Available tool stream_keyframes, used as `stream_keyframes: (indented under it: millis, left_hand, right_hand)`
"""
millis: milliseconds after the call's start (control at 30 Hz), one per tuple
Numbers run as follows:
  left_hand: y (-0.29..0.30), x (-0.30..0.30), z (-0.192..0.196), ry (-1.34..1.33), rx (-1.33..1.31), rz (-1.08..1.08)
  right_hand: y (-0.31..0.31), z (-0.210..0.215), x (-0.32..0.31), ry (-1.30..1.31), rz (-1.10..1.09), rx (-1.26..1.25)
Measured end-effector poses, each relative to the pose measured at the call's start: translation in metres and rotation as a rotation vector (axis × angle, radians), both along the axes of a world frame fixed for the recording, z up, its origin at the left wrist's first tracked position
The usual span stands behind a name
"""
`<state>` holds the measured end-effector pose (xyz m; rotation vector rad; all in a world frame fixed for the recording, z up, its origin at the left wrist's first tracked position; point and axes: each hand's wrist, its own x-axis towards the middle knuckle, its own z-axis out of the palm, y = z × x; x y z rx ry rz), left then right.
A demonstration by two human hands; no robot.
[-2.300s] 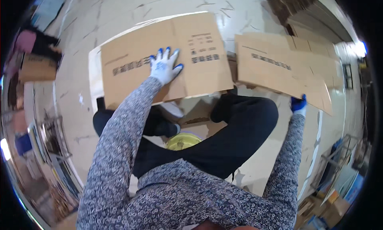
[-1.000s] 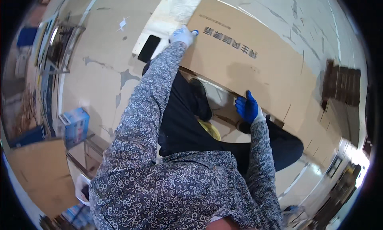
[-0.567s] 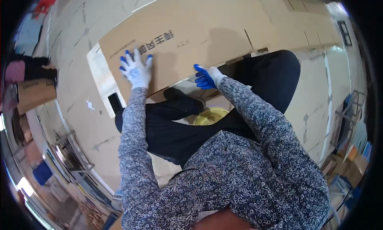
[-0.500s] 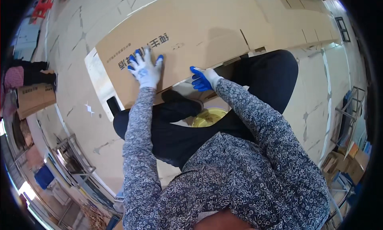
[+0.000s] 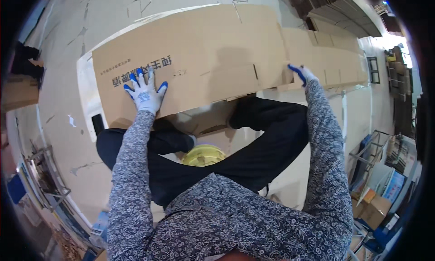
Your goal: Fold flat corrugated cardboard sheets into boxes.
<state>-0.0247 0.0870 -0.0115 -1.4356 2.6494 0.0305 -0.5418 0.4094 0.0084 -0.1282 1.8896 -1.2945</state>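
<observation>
Big flattened cardboard box (image 5: 204, 57) fills the upper frame. My left hand (image 5: 146, 94) lies spread flat on it, my right hand (image 5: 302, 74) grips its edge, well apart. Probably light but floppy, so I'd hold the edges.

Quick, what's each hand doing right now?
Left hand: open, fingers spread, pressed flat on the flattened cardboard box.
Right hand: at the cardboard's right part; grip cannot be told.

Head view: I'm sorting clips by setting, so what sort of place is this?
Probably a warehouse or packing workshop. Large flattened cardboard boxes lie on a bare concrete floor, more folded cardboard is stacked at the top right, and metal racks stand along the edge.
</observation>
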Motion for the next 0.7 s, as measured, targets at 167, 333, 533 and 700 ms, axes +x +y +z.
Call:
stream_keyframes:
  millis: [167,333,533,700]
  left_hand:
    - [-0.002,0.000,0.012,-0.025,0.033,0.002]
    - [-0.005,0.007,0.002,0.001,-0.034,0.015]
    - [-0.001,0.001,0.004,0.038,0.049,-0.013]
    - [-0.001,0.000,-0.001,0.031,0.058,-0.029]
  right_hand:
    - [-0.024,0.089,0.070,0.124,0.342,0.893]
    - [-0.032,0.147,0.158,0.682,0.445,0.390]
    - [-0.117,0.059,0.331,1.333,0.833,0.596]
    - [-0.139,0.018,0.345,1.268,0.866,0.648]
